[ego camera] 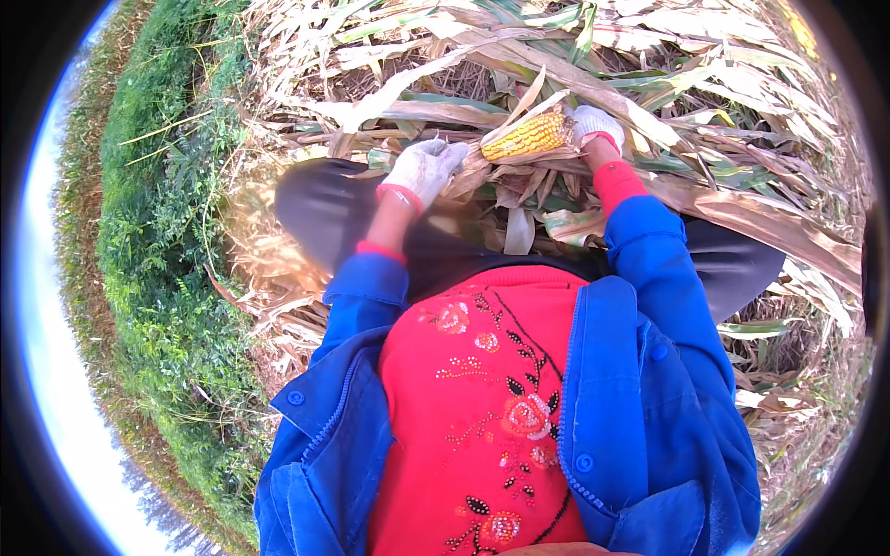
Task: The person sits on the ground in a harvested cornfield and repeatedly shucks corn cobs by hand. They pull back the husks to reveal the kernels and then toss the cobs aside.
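A yellow ear of corn (526, 137), its kernels bared on the upper side, lies slanted between my gloved hands with dry husk leaves (467, 169) around and below it. My right hand (599, 127), in a white knit glove with a red cuff, is closed around the ear's right end; the fingers are partly hidden behind it. My left hand (427, 167), in a soiled white glove, is at the ear's left end beside the husk tips, its fingers curled. Whether it pinches a husk leaf cannot be made out.
Dry and part-green corn stalks and leaves (695, 118) cover the ground ahead and to the right. My bent knees in dark trousers (730, 267) lie on both sides. Green bushy plants (160, 278) grow in a strip at the left. Something yellow (799, 31) shows at the upper right.
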{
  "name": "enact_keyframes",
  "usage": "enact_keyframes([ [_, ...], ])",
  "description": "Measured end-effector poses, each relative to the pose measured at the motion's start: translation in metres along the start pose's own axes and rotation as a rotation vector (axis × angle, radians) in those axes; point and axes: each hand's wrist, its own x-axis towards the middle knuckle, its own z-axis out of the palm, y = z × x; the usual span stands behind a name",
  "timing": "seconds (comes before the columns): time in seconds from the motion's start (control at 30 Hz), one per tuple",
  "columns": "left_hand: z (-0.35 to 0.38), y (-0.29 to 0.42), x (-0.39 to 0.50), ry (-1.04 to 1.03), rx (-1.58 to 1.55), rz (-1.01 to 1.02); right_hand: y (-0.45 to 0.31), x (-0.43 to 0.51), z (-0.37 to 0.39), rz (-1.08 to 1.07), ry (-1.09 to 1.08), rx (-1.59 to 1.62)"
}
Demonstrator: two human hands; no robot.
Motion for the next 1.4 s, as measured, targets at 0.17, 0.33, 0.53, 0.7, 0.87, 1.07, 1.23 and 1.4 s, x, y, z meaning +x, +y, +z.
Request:
enact_keyframes([
  [0.17,0.009,0.007,0.009,0.073,0.163,0.069,0.01,0.004,0.009,-0.019,0.004,0.063],
  [0.33,0.017,0.007,0.016,0.068,0.311,0.115,0.018,-0.009,-0.004,-0.077,0.14,0.26],
  [0.53,0.025,0.002,0.026,0.043,0.334,0.083,0.005,-0.048,-0.056,-0.327,0.379,0.311],
  [0.7,0.029,0.016,0.038,0.034,0.582,0.078,-0.022,-0.082,-0.066,-0.409,0.04,0.363],
  [0.87,0.035,0.012,0.061,-0.13,0.659,0.114,-0.029,-0.086,-0.071,-0.356,-0.004,0.373],
  [1.07,0.055,-0.016,0.096,-0.216,0.467,0.183,-0.031,-0.075,-0.075,-0.359,-0.049,0.265],
  [1.23,0.072,-0.024,0.107,-0.149,0.493,0.127,-0.041,-0.063,-0.07,-0.388,-0.106,0.16],
  [1.4,0.08,-0.045,0.122,-0.163,0.463,0.123,-0.06,-0.061,-0.067,-0.343,-0.045,0.013],
])
